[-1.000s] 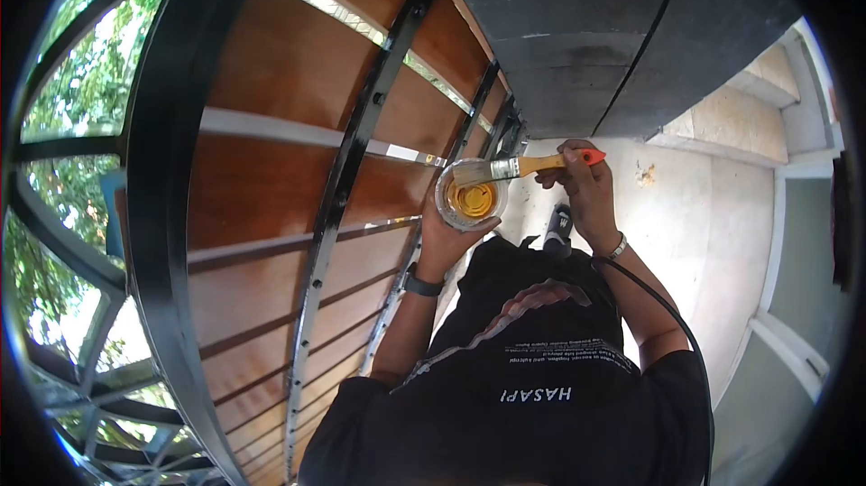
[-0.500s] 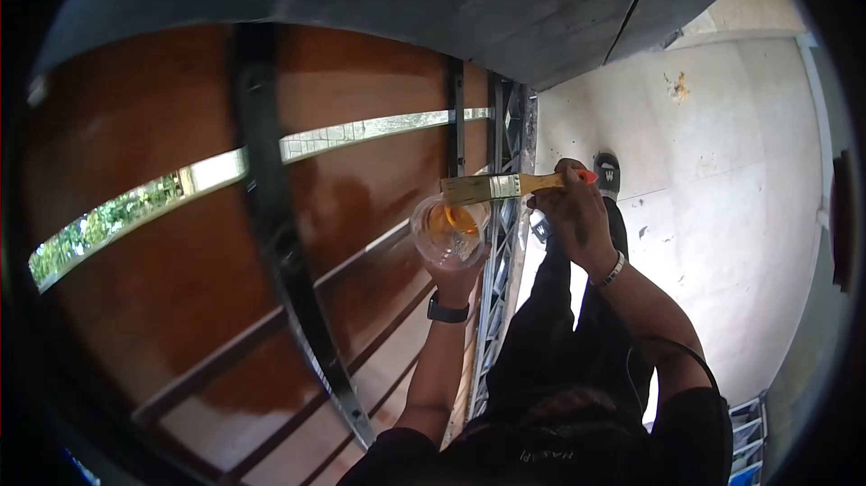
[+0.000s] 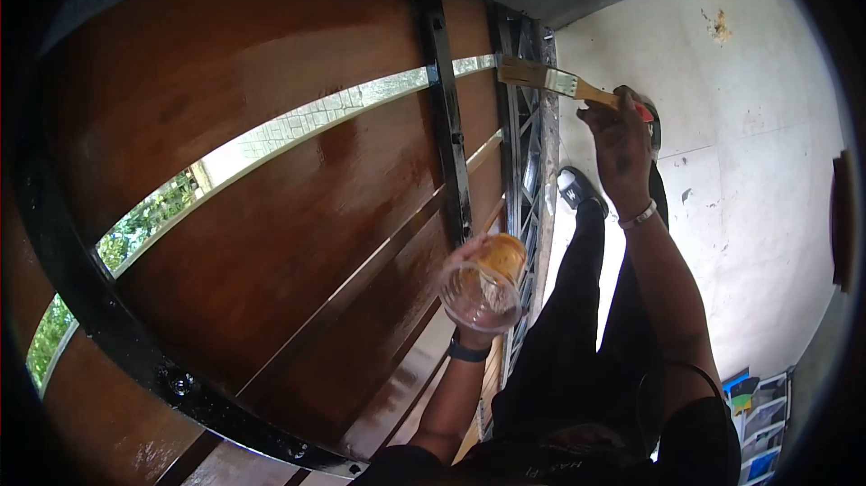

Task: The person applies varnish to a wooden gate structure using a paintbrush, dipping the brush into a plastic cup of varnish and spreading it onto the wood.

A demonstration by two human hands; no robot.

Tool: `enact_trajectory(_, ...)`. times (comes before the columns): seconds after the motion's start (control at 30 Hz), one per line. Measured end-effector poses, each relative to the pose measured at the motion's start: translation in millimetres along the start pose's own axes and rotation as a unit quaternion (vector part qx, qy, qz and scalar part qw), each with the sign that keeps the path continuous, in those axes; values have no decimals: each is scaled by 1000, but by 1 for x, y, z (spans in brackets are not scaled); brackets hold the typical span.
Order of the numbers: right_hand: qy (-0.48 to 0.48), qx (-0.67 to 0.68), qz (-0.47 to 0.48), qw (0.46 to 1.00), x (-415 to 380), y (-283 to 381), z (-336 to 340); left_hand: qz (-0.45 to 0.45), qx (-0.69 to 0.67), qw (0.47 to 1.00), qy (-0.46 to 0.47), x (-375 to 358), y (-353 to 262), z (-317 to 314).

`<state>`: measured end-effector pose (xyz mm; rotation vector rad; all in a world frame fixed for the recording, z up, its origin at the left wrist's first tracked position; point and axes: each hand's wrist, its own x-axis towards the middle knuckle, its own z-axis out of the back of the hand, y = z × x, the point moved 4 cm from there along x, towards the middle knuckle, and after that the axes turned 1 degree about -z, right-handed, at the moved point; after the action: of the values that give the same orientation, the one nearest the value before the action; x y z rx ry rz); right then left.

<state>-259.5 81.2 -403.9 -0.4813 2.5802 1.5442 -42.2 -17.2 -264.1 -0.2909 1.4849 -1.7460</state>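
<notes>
My right hand (image 3: pixel 622 148) is closed round the handle of a flat paintbrush (image 3: pixel 561 83). Its bristles point left, toward the dark metal frame beside the brown boards. Lower down, my left hand (image 3: pixel 474 328) grips a clear plastic cup (image 3: pixel 478 296) tilted on its side, with amber liquid (image 3: pixel 502 256) inside. Brown boards (image 3: pixel 298 206) with a wet-looking sheen stretch across the left, behind the cup. The brush and the cup are well apart.
Black metal bars (image 3: pixel 444 107) cross the boards, and a lattice frame (image 3: pixel 523 143) runs along their right side. Gaps between boards show greenery (image 3: pixel 158 215). A pale floor (image 3: pixel 722 170) lies at right, with a rack (image 3: pixel 762 423) at lower right.
My right hand has lifted the paintbrush away from the cup, up and to the right. My left hand has lowered and tilted the cup. The view has shifted too.
</notes>
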Motion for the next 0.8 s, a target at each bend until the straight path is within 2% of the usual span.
enact_trajectory(0.03, 7, 45, 30, 999, 1, 0, -10, -4, 2, 1000, 1, 0, 0, -2)
enact_trajectory(0.07, 18, 233, -86, 969, 6, -5, -15, -36, -10, 999, 7, -1, -4, -4)
enact_trajectory(0.1, 42, 178, -53, 982, 7, -1, -28, -68, -21, 997, 14, -3, -6, -6)
enact_trajectory(0.17, 24, 98, 14, 995, 12, -4, -54, -74, 8, 997, -16, -7, 7, 4)
enact_trajectory(0.2, -8, 241, -76, 968, 20, -6, -67, -72, -14, 997, 12, -6, 0, -1)
enact_trajectory(0.3, -19, 274, -88, 957, 26, -7, -93, -92, -30, 994, 41, -1, -18, -9)
enact_trajectory(0.37, -18, 263, -112, 958, 29, -14, -95, -53, -30, 997, 56, -2, -19, -9)
enact_trajectory(0.5, -23, 298, -118, 947, 32, -12, -101, -83, -64, 994, 27, -12, -9, -11)
enact_trajectory(0.57, -26, 314, -136, 939, 33, -12, -106, 155, -121, 979, -45, -21, 11, -6)
enact_trajectory(0.6, -29, 318, -133, 938, 34, -11, -109, 156, -121, 979, -45, -20, 9, -7)
enact_trajectory(0.67, -31, 322, -129, 937, 36, -8, -115, -47, -74, 996, 29, -10, -13, -16)
enact_trajectory(0.8, -18, 345, -118, 931, 39, -6, -129, -117, -62, 990, 45, -6, -19, -16)
